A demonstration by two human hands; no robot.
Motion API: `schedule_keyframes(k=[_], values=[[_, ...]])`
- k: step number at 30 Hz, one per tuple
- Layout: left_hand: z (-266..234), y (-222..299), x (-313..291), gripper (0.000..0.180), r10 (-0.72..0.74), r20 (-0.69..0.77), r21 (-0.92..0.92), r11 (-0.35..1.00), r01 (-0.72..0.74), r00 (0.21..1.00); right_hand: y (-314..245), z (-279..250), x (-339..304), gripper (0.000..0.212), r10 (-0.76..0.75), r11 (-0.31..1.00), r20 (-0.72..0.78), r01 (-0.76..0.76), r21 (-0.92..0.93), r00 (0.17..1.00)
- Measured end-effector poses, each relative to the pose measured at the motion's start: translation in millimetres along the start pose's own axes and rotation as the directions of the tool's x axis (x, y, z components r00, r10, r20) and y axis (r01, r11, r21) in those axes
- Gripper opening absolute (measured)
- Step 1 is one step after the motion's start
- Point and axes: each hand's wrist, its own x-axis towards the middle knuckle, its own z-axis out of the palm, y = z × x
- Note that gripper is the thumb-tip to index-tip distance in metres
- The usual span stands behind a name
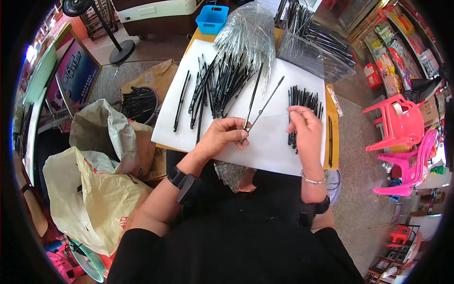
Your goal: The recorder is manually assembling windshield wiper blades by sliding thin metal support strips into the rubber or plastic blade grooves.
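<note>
My left hand (229,134) is closed on two thin black rods (266,104) that cross near the fingers and spread apart toward the far side. My right hand (305,120), with a silver bangle at the wrist, pinches a thin, pale, wire-like strand (278,115) that runs left toward the rods. Whether the strand touches them I cannot tell. Beyond my left hand lies a loose pile of black rods (220,85) on a white sheet (165,120). Another row of black rods (295,97) lies partly behind my right hand.
A clear plastic bag of thin silvery strands (248,28) lies at the far edge, beside a blue basket (211,20). More rods fill a clear bin (314,57). Open sacks (94,194) stand at left, near a bucket of rods (139,104). Pink stools (397,123) stand right.
</note>
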Motion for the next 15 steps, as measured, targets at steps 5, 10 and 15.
schedule_keyframes(k=[5, 10, 15], values=[[0.6, 1.3, -1.1, 0.025, -0.005, 0.031, 0.015, 1.000, 0.005, 0.999, 35.9, 17.1, 4.9, 0.015, 0.094, 0.957, -0.076, -0.069, 0.281, 0.993], [-0.8, 0.8, -0.2, 0.025, -0.020, 0.039, -0.009, 1.000, 0.020, 0.999, 37.6, 16.8, 6.9, 0.023, 0.176, 0.830, 0.062, -0.182, 0.528, 0.982], [-2.6, -1.5, 1.3, 0.023, -0.041, 0.055, -0.022, 0.999, 0.042, 0.998, 41.9, 25.8, -0.3, 0.031, 0.246, 0.764, 0.209, -0.322, 0.560, 0.946]])
